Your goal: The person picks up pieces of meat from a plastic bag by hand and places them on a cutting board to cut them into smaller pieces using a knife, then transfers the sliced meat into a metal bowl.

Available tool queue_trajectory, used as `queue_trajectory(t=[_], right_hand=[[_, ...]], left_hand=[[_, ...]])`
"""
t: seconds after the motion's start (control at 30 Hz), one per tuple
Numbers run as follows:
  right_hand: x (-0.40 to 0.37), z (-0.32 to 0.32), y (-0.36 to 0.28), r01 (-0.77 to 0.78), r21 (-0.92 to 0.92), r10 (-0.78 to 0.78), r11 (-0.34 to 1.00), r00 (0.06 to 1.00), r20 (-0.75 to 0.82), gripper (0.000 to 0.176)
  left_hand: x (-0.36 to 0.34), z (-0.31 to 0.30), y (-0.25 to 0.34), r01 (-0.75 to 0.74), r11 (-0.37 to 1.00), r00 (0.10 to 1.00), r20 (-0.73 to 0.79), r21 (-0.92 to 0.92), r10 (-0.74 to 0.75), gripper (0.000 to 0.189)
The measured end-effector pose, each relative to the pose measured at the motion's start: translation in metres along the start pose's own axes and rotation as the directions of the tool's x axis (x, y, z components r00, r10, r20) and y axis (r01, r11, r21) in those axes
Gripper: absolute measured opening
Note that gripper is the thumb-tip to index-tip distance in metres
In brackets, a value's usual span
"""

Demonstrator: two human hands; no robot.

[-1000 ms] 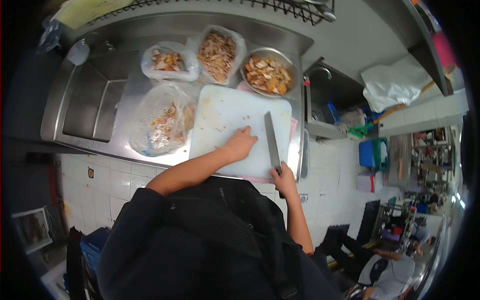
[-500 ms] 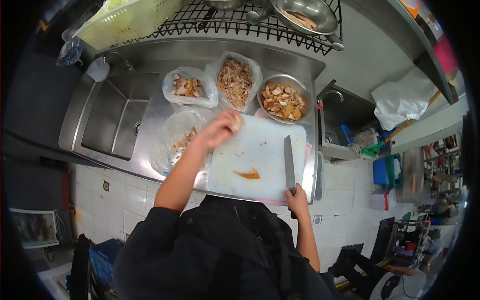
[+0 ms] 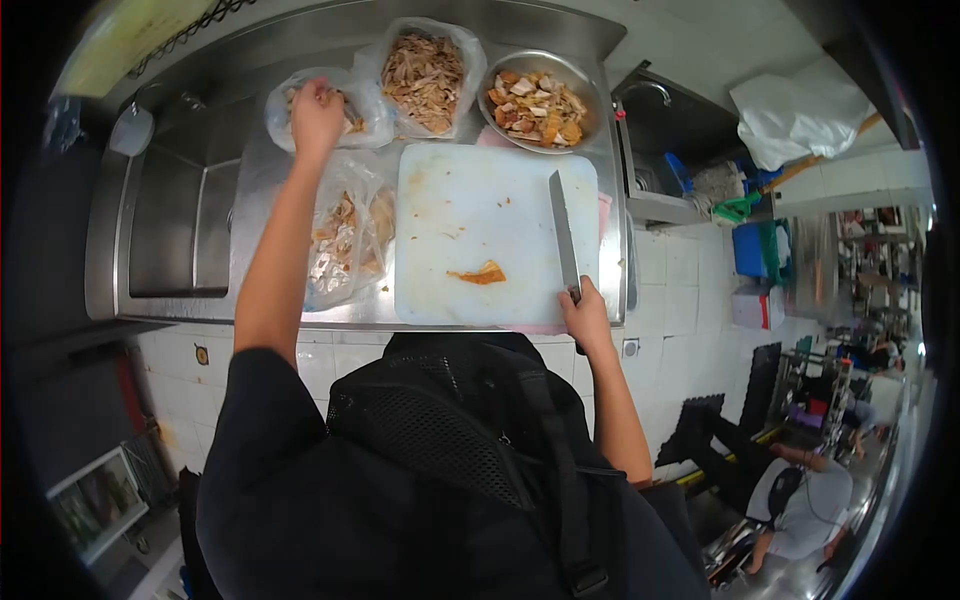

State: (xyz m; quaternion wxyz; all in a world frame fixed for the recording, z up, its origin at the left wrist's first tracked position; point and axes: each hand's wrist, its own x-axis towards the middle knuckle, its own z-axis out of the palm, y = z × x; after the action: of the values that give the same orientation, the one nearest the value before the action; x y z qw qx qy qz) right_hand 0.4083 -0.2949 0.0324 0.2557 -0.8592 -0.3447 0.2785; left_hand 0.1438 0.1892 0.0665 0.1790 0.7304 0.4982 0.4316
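The left hand (image 3: 317, 118) has moved off the white cutting board (image 3: 450, 208), where it pressed down a second ago, past the board's far left corner half a second ago, and is now at the mouth of the far-left plastic bag (image 3: 281, 125). Its fingers are bunched together over the cut meat in that bag; whether they pinch a piece, I cannot tell.

The right hand (image 3: 587, 310) keeps its grip around the handle of the kitchen knife (image 3: 563, 228), whose blade still points away from the body along the board's right side. An orange-brown strip of cooked meat (image 3: 480, 274), uncovered since half a second ago, lies in the same place on the near part of the board, with small scraps beyond it.

The bag of shredded meat (image 3: 425, 85) and the steel bowl (image 3: 592, 112) of chopped meat stay beyond the board, and the clear bag (image 3: 350, 172) remains just beside its left edge. A pink cloth (image 3: 604, 215) shows from under the board on the steel desk (image 3: 262, 190).
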Motion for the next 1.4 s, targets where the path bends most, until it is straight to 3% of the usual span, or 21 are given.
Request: queue_trajectory(t=[0.03,0.07,0.1,0.13,0.17,0.2,0.27,0.5,0.53,0.57,0.6,0.63,0.67,0.7,0.77,0.97,1.17,1.23,1.3,1.37,1.4], right_hand=[[-0.002,0.000,-0.003,-0.016,0.007,0.016,1.000,1.000,-0.007,0.030],[-0.004,0.000,-0.006,-0.007,-0.004,0.007,1.000,1.000,-0.019,0.029],[-0.004,0.000,-0.008,0.006,-0.018,-0.007,1.000,1.000,-0.030,0.029],[-0.004,0.000,-0.006,0.003,-0.018,-0.004,1.000,0.999,-0.034,0.029],[-0.003,0.000,-0.005,0.006,-0.016,-0.006,1.000,1.000,-0.030,0.029],[-0.002,0.001,-0.003,0.010,-0.015,-0.010,1.000,1.000,-0.025,0.029],[0.000,0.004,0.003,0.020,-0.013,-0.021,1.000,0.999,-0.034,0.028],[0.001,0.003,0.005,0.051,-0.015,-0.051,0.999,0.998,-0.047,0.028],[0.003,0.002,0.006,0.049,-0.010,-0.050,0.999,0.997,-0.058,0.028],[0.003,0.002,0.007,0.052,-0.010,-0.052,0.999,0.997,-0.051,0.031],[0.000,0.002,0.008,0.050,-0.007,-0.050,0.999,0.998,-0.043,0.034],[-0.002,0.002,0.009,0.038,0.006,-0.037,0.999,0.998,-0.052,0.034],[-0.001,0.002,0.009,0.039,0.017,-0.038,0.999,0.998,-0.053,0.034],[0.000,0.004,0.009,0.044,0.027,-0.043,0.999,0.998,-0.055,0.034],[0.000,0.004,0.010,0.049,0.042,-0.047,0.998,0.997,-0.064,0.035],[-0.001,0.002,0.010,0.049,0.076,-0.045,0.996,0.998,-0.053,0.034],[0.001,-0.001,0.008,0.055,0.053,-0.052,0.997,0.998,-0.044,0.032],[0.002,-0.002,0.009,0.041,0.029,-0.040,0.999,0.999,-0.016,0.033],[0.003,0.001,0.018,0.059,0.038,-0.057,0.998,0.998,-0.039,0.037],[0.011,0.012,0.035,0.133,0.027,-0.131,0.991,0.988,-0.082,0.049],[0.008,0.011,0.031,0.161,0.010,-0.159,0.987,0.981,-0.115,0.038]], left_hand=[[-0.029,-0.013,0.040,-0.080,0.997,0.996,0.030,0.004,0.080,0.028],[-0.068,-0.010,0.069,0.020,0.973,0.989,0.146,-0.231,0.014,0.021],[-0.109,-0.007,0.091,0.092,0.977,0.924,0.383,-0.191,-0.012,0.018],[-0.150,-0.019,0.134,0.066,0.997,0.790,0.612,-0.031,-0.033,0.017],[-0.198,0.001,0.112,-0.054,0.963,0.653,0.720,-0.264,0.234,0.019],[-0.236,0.007,0.115,-0.304,0.899,0.568,0.698,-0.315,0.436,0.033],[-0.280,0.013,0.123,-0.393,0.889,0.508,0.750,-0.236,0.423,0.046],[-0.296,0.040,0.124,-0.425,0.900,0.501,0.805,-0.092,0.319,0.053],[-0.289,0.041,0.122,-0.086,0.988,0.552,0.820,-0.128,0.154,0.048],[-0.283,0.041,0.119,0.263,0.954,0.535,0.845,-0.147,-0.018,0.042],[-0.276,0.039,0.115,0.253,0.957,0.524,0.852,-0.146,-0.009,0.042],[-0.266,0.036,0.110,0.725,0.665,0.371,0.914,-0.176,-0.163,0.035],[-0.259,0.033,0.106,0.978,0.174,0.157,0.963,-0.120,-0.218,0.030],[-0.257,0.030,0.101,0.976,0.188,0.155,0.964,-0.114,-0.218,0.030],[-0.255,0.028,0.095,0.980,-0.200,-0.042,0.994,0.021,-0.102,0.026],[-0.263,0.038,0.088,0.934,-0.355,-0.065,0.996,0.038,-0.064,0.025],[-0.207,0.063,0.117,0.948,-0.317,-0.020,1.000,0.026,0.022,0.024],[-0.171,0.082,0.134,0.949,-0.281,0.170,0.982,-0.141,0.084,0.024],[-0.132,0.068,0.191,0.935,-0.230,0.293,0.953,-0.268,0.079,0.031],[-0.111,0.059,0.215,0.941,-0.159,0.314,0.944,-0.297,0.096,0.045],[-0.115,0.063,0.214,0.933,-0.148,0.342,0.936,-0.328,0.083,0.052]])
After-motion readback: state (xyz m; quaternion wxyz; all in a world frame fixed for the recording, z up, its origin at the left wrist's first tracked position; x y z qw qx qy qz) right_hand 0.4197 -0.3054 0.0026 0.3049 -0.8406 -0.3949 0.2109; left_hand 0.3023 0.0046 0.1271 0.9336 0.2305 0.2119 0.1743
